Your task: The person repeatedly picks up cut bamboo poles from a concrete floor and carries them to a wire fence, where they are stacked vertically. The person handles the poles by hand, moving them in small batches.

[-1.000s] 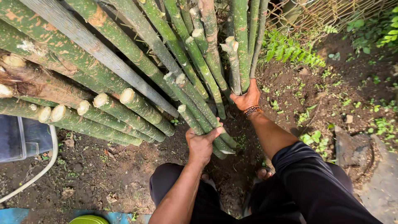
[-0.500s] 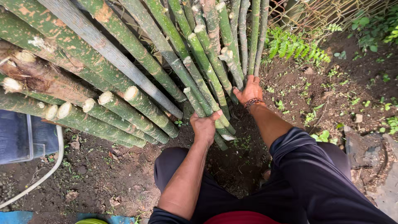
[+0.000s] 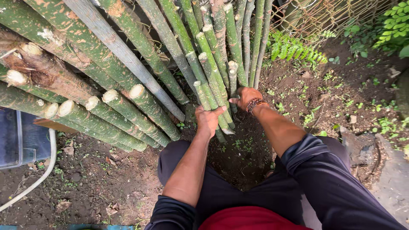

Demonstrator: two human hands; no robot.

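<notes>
Poles (image 3: 98, 51): a big stack of green, mottled cut poles fanned down from the upper left and top of the frame, cut ends pale, lower ends meeting near centre.
Ground (image 3: 85, 179): dark bare soil across the lower left and right, with dry leaf scraps and small green sprouts.
Person: dark trousers and dark sleeves filled the lower centre and lower right; a red garment showed at the bottom edge.
Fence (image 3: 324, 17): wire mesh in the upper right, ferns (image 3: 298, 49) just below it.
Tub (image 3: 12, 136): a bluish container at the left edge, beneath the pole ends.
Hose (image 3: 34, 181): a white hose curved over the soil in the lower left, beside the tub.
Gripped poles (image 3: 208, 96): a few slim green poles stood near upright at centre, bases on the soil by the knees.
Left hand (image 3: 208, 119): closed around the lower part of the slim poles, fingers wrapped, just left of centre.
Right hand (image 3: 245, 97): fingers curled against the slim poles on their right side, a little higher than the left; how tight the hold was could not be told.
Bracelet (image 3: 255, 103): beaded, on the right wrist.
</notes>
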